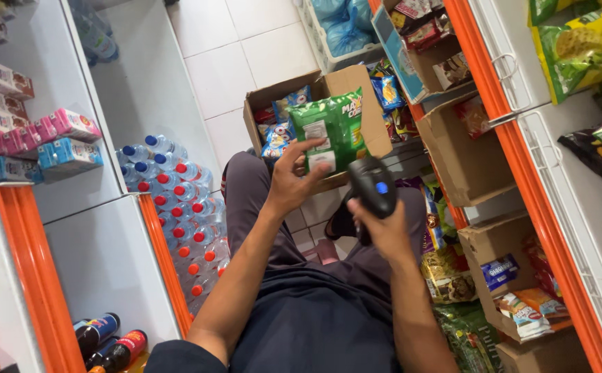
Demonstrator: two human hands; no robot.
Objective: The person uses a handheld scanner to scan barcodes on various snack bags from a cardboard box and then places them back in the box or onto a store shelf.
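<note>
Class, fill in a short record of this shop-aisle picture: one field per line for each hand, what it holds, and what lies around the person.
setting: shop aisle with a white tiled floor, seen from above
left hand: holds up a green snack packet, its back side showing
right hand: grips a black handheld scanner, aimed toward the packet
in front: open cardboard box with more snack packets
left side: packs of water bottles on the floor
right side: orange-edged shelves with boxes of snacks
</note>
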